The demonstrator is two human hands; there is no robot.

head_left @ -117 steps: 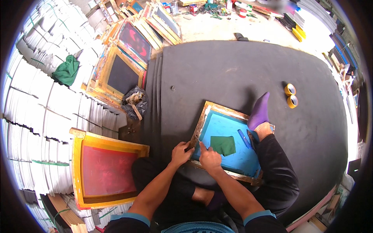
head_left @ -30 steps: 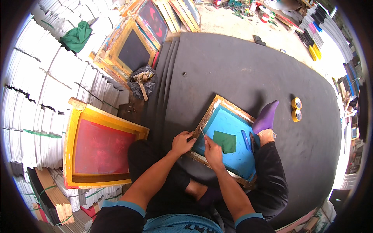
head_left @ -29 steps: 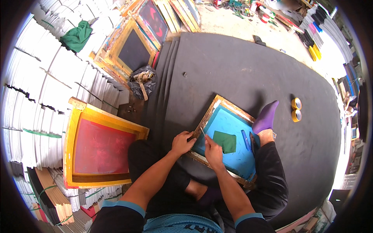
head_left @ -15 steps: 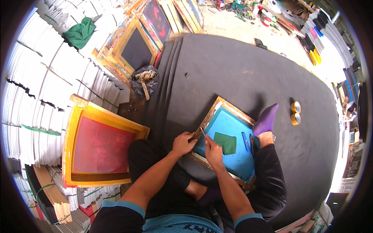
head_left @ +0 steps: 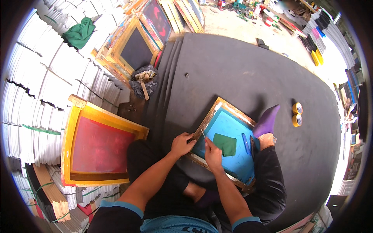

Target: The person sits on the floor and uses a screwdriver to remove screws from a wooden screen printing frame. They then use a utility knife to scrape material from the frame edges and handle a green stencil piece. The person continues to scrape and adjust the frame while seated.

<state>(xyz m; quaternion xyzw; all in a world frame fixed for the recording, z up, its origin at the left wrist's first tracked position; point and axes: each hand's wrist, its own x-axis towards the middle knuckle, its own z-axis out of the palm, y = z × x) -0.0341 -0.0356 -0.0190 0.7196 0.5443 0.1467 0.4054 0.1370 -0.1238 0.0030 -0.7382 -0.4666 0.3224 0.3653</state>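
A wooden screen-printing frame [head_left: 237, 109] lies tilted across my legs, with a blue sheet [head_left: 225, 121] inside it. My left hand [head_left: 182, 145] is closed on the frame's left edge, fingers over the wood. Inside the frame, my right hand [head_left: 213, 156] pinches a thin, pale, pointed tool [head_left: 203, 134] whose tip is near the left inner edge; its exact kind is too small to tell. Right of that hand lies a dark green square piece [head_left: 225, 145]. A slim blue-handled tool [head_left: 246, 143] rests farther right on the sheet, close to my purple-socked foot [head_left: 267, 122].
Black stacked sheets [head_left: 233, 70] form the surface I sit on. Two yellow tape rolls [head_left: 297, 114] stand at the right. A yellow frame with red mesh [head_left: 101, 145] leans at the left, before white bundled stacks [head_left: 42, 93]. More frames [head_left: 136, 48] stand at the back.
Both hands keep nearly the same places on the frame. Only tiny shifts show, mostly from a slight move of the view.
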